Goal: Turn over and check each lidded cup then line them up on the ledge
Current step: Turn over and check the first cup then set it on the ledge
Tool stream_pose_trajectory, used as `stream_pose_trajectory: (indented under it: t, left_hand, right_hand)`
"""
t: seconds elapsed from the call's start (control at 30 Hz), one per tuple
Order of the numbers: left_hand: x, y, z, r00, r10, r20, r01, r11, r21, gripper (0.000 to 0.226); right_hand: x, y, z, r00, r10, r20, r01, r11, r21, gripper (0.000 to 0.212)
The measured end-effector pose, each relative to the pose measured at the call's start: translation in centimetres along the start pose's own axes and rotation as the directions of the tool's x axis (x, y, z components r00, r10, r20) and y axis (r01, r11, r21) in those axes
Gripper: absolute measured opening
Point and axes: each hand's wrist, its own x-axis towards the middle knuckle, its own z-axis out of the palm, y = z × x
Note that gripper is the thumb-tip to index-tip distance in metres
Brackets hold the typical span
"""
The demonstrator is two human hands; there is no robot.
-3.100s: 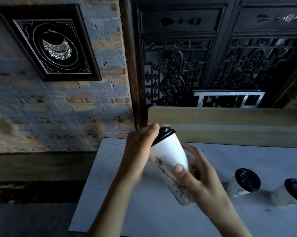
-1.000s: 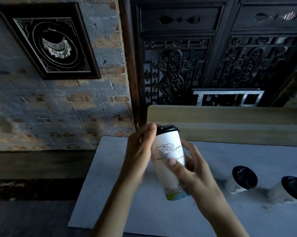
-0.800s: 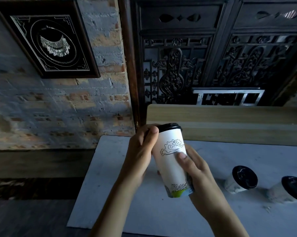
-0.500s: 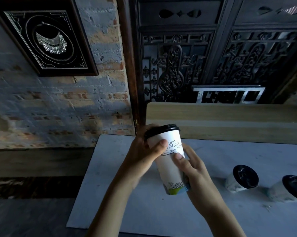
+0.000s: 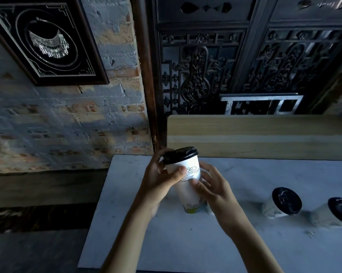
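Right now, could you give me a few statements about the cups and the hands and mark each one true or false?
1. Both hands grip the same cup. True: the left hand and the right hand wrap around the held cup.
2. The held cup has lost its lid. False: a black lid sits on it.
3. Two more lidded cups stand on the white table to the right of the hands. True.
4. A cup already stands on the wooden ledge. False: no cup is on it in this view.
5. The held cup is plain white. False: line drawings and a coloured band near its base show.
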Motion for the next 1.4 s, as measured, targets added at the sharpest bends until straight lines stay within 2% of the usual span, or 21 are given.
stream_pose_trajectory:
  t: [0.2,0.43,0.6,0.73,1.0,1.17,1.3,1.4]
  left_hand:
    - [2.6,-0.9,0.1,1.000,0.025,-0.011,-0.024,0.999,0.040,0.067]
    - [8.1,-1.8,1.3,0.999,0.029,-0.032,-0.025,0.992,0.124,0.069]
    - [13.1,-2.8,2.9,0.998,0.046,-0.045,-0.034,0.973,0.229,0.088]
    - [17.4,-4.5,4.0,0.998,0.007,-0.056,0.008,0.966,0.258,0.103]
    - [26.1,-8.9,4.6,0.994,-0.040,-0.105,0.074,0.935,0.346,0.092]
    - [29.9,-11.2,4.7,0.990,-0.072,-0.120,0.113,0.918,0.381,0.094]
    - [32.5,-13.0,4.5,0.989,-0.069,-0.128,0.118,0.895,0.431,0.094]
    - [34.6,-14.0,4.2,0.984,-0.038,-0.175,0.117,0.876,0.469,0.093]
  right_hand:
    - [2.6,0.5,-1.2,0.999,-0.040,-0.020,0.037,0.991,-0.130,0.043]
    - [8.7,0.6,-4.5,0.997,-0.075,-0.011,0.065,0.923,-0.379,0.047]
    - [14.2,1.3,-7.0,0.998,-0.050,-0.022,0.036,0.897,-0.441,0.053]
    - [18.4,2.1,-9.1,0.999,0.011,-0.044,-0.028,0.903,-0.428,0.056]
    - [26.0,5.1,-12.6,0.996,0.082,-0.043,-0.093,0.890,-0.447,0.062]
    - [30.3,7.7,-14.3,0.988,0.154,-0.017,-0.148,0.904,-0.400,0.063]
    - [32.9,9.8,-15.1,0.975,0.220,-0.040,-0.221,0.923,-0.314,0.059]
    - [33.6,11.9,-16.2,0.930,0.337,-0.144,-0.359,0.919,-0.165,0.052]
